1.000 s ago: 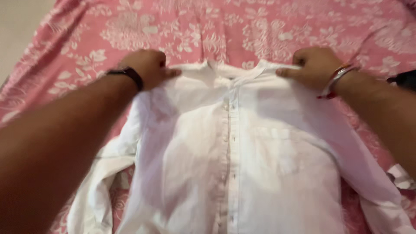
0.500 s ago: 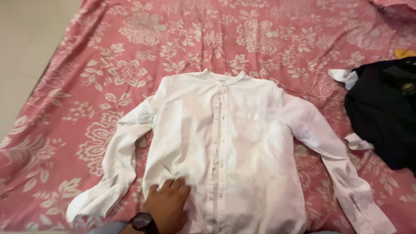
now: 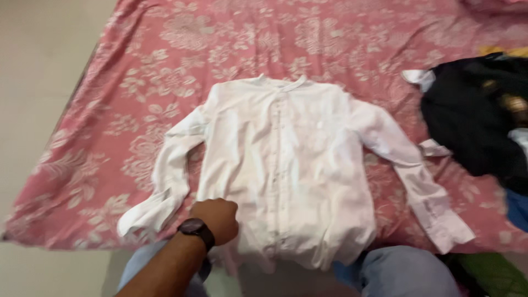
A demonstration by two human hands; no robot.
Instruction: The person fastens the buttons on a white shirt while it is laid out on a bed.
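A white long-sleeved shirt (image 3: 297, 159) lies face up and buttoned on a pink floral bedsheet (image 3: 137, 82), collar away from me and both sleeves spread out to the sides. My left hand (image 3: 217, 217), with a dark watch on its wrist, is curled at the shirt's lower left hem, fingers closed on the fabric near the bed's front edge. My right hand is out of view. The picture is slightly blurred.
A black garment (image 3: 473, 121) is heaped on the bed to the right, with white, yellow and blue cloth around it. My knees in blue jeans (image 3: 407, 272) show below the bed edge. Pale floor (image 3: 38, 66) runs along the left side.
Both hands let go of the shirt's shoulders. My left hand moved down to the lower left hem and closed there; the right hand left the view. The view pulled back.
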